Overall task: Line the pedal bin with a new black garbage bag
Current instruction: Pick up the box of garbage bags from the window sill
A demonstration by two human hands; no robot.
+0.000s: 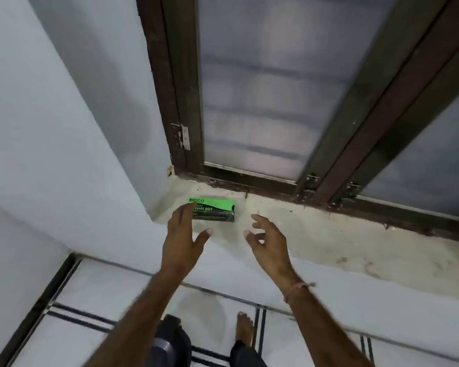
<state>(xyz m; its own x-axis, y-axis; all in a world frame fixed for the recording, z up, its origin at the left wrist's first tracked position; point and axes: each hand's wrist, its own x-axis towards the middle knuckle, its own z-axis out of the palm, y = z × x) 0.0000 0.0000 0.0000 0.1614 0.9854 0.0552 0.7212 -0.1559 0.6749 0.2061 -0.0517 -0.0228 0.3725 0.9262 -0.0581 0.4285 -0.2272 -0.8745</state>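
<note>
A green and black box of garbage bags (217, 210) lies flat on the pale window sill (329, 234), near its left corner. My left hand (184, 234) is spread open over the box's left end, fingertips at or just above it. My right hand (268, 238) hovers open just right of the box, fingers curled, holding nothing. A dark grey pedal bin (171, 340) stands on the floor below, partly hidden behind my left forearm.
A brown-framed window with frosted panes (263, 102) rises behind the sill. A white wall (51, 128) closes the left side. The floor has white tiles with black stripes (85, 316). A bare foot (244, 329) stands right of the bin.
</note>
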